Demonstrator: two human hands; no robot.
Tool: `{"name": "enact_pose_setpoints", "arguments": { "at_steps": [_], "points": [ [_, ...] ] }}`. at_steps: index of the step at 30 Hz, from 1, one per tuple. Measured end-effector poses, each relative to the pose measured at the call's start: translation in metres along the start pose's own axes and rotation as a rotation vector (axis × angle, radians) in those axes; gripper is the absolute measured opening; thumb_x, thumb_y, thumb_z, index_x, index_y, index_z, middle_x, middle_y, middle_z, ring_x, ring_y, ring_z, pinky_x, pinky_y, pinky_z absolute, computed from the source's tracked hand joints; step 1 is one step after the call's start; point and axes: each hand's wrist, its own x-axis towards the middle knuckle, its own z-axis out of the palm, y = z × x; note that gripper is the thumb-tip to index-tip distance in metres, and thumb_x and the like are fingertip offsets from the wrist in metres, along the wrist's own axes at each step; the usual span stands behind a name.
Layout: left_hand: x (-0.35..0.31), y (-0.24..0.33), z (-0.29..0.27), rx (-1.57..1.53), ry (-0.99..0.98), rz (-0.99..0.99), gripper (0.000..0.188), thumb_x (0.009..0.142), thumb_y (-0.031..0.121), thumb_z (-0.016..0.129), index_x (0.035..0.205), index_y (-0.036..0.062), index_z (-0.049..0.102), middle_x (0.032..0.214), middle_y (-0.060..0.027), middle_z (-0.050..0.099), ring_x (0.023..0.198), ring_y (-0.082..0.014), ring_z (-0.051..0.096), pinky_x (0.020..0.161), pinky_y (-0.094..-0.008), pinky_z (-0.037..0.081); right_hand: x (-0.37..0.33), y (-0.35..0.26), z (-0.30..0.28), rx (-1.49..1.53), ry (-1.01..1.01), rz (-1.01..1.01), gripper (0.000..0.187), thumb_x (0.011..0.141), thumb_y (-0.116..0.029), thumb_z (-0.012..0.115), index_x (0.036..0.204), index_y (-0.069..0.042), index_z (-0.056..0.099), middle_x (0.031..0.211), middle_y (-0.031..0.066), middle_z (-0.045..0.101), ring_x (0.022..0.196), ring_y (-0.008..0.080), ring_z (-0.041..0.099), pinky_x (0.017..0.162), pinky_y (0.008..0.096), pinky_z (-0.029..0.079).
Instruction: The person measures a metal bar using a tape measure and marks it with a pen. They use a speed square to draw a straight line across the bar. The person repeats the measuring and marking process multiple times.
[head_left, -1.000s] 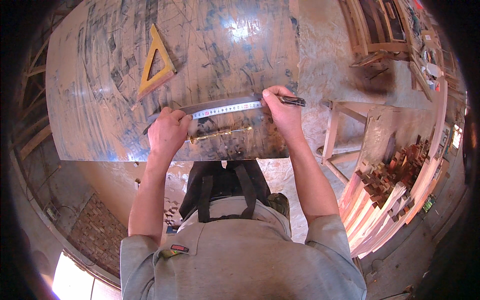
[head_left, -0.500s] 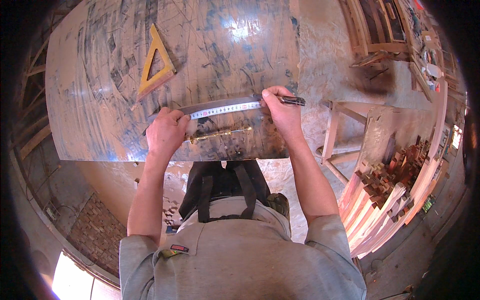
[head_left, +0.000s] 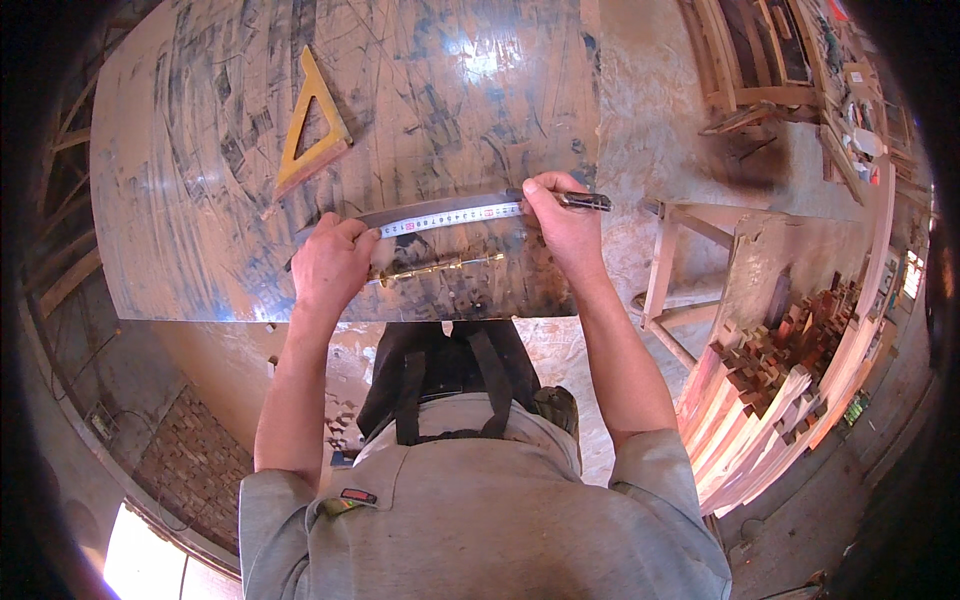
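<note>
Between my hands runs a white measuring tape [head_left: 440,219], stretched just above the tabletop along the near side of a long dark strip [head_left: 430,206]. My left hand [head_left: 333,259] is closed, its thumb and fingers pressing the tape's left end and the strip. At the other end my right hand [head_left: 562,222] pinches the tape and strip. A dark, slender object [head_left: 585,201] with shiny spots sticks out to the right past my right fingers; its kind is unclear. Nearer me lies a gold, twisted auger bit [head_left: 440,268], its left end by my left hand.
A yellow triangular set square [head_left: 312,135] lies farther back on the stained, scuffed tabletop [head_left: 200,110]. Off the table's right side stand a wooden frame [head_left: 665,260] and a stack of timber pieces [head_left: 770,400]. More wooden frames [head_left: 760,95] are at the far right.
</note>
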Motion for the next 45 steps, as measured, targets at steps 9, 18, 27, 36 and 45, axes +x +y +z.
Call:
{"name": "enact_pose_setpoints", "arguments": {
  "at_steps": [9, 18, 27, 36, 45],
  "points": [
    [0.001, 0.0, 0.0, 0.004, 0.004, -0.002, 0.027, 0.095, 0.035, 0.064, 0.101, 0.0123, 0.077, 0.099, -0.0105, 0.065, 0.091, -0.0342, 0.068, 0.079, -0.0467, 0.055, -0.002, -0.003, 0.002, -0.039, 0.015, -0.021, 0.023, 0.091, -0.022, 0.075, 0.087, 0.0, 0.07, 0.074, -0.0004, 0.063, 0.07, 0.0089, 0.054, 0.064, 0.0285, 0.045],
    [0.0, 0.002, -0.002, 0.009, -0.008, -0.015, 0.027, 0.095, 0.035, 0.064, 0.101, 0.0118, 0.077, 0.1, -0.011, 0.065, 0.092, -0.0343, 0.068, 0.079, -0.0472, 0.055, -0.001, 0.002, 0.001, -0.029, 0.021, -0.037, 0.022, 0.092, -0.021, 0.074, 0.086, 0.0, 0.069, 0.077, 0.0003, 0.064, 0.073, 0.0092, 0.055, 0.066, 0.0282, 0.045],
    [0.001, 0.002, -0.002, 0.022, -0.026, -0.015, 0.028, 0.096, 0.035, 0.063, 0.104, 0.012, 0.077, 0.101, -0.0112, 0.065, 0.093, -0.0336, 0.069, 0.081, -0.0472, 0.055, -0.003, -0.003, 0.001, -0.053, 0.025, -0.017, 0.021, 0.092, -0.021, 0.073, 0.09, 0.0, 0.072, 0.077, 0.0016, 0.065, 0.075, 0.0105, 0.057, 0.069, 0.0292, 0.047],
    [0.002, 0.001, 0.0, 0.028, -0.022, -0.006, 0.028, 0.096, 0.035, 0.063, 0.103, 0.0125, 0.077, 0.102, -0.0108, 0.066, 0.093, -0.0337, 0.069, 0.08, -0.0467, 0.055, -0.005, -0.002, 0.001, -0.077, -0.026, 0.023, 0.022, 0.092, -0.022, 0.074, 0.091, -0.001, 0.072, 0.078, 0.0, 0.065, 0.075, 0.0086, 0.056, 0.068, 0.028, 0.047],
    [0.002, -0.004, 0.002, -0.007, 0.008, 0.03, 0.027, 0.095, 0.035, 0.064, 0.102, 0.0116, 0.077, 0.099, -0.0115, 0.065, 0.091, -0.0348, 0.068, 0.079, -0.047, 0.054, -0.005, -0.005, 0.006, -0.1, -0.028, 0.019, 0.022, 0.091, -0.023, 0.075, 0.09, -0.001, 0.071, 0.075, -0.0013, 0.063, 0.073, 0.0072, 0.054, 0.067, 0.0271, 0.046]
  ]
}}
